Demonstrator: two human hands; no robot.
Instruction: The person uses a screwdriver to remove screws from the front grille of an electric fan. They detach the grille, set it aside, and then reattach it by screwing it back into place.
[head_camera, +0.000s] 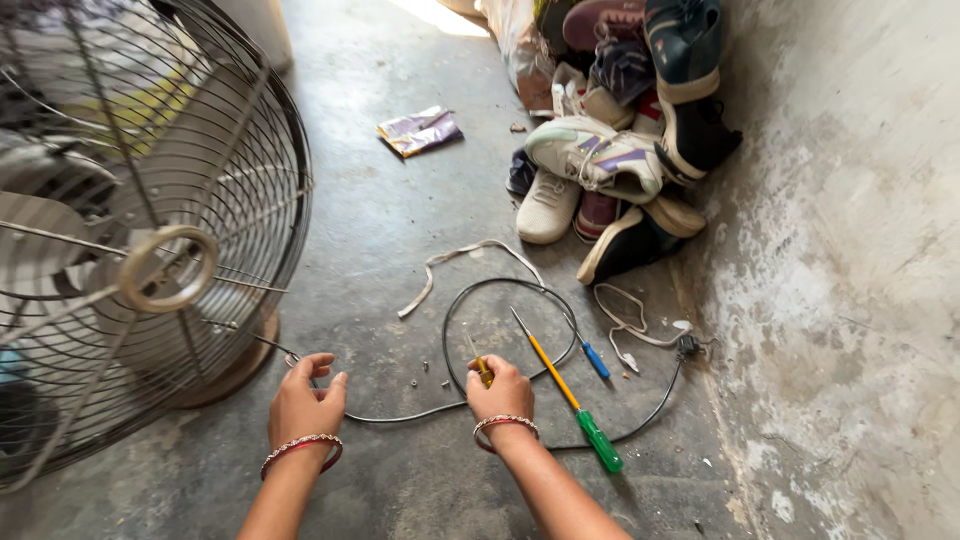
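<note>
We rest our left hand (303, 402) on the floor (400, 480), fingers loosely curled, empty, beside the black cable (500, 290). Our right hand (502, 395) grips a small yellow-handled screwdriver (483, 368). Beyond lie 2 screwdrivers, then shoes (600, 150).

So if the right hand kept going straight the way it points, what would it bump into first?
Probably the black cable looping on the floor just ahead of the right hand, which holds a small yellow-handled tool. Beyond the loop lies a pale strip. Depth is hard to judge.

One package noted: a flat, crumpled wrapper (420, 131), purple, white and yellow, lying on the concrete floor (400, 230) left of the shoe pile (615, 130).
</note>
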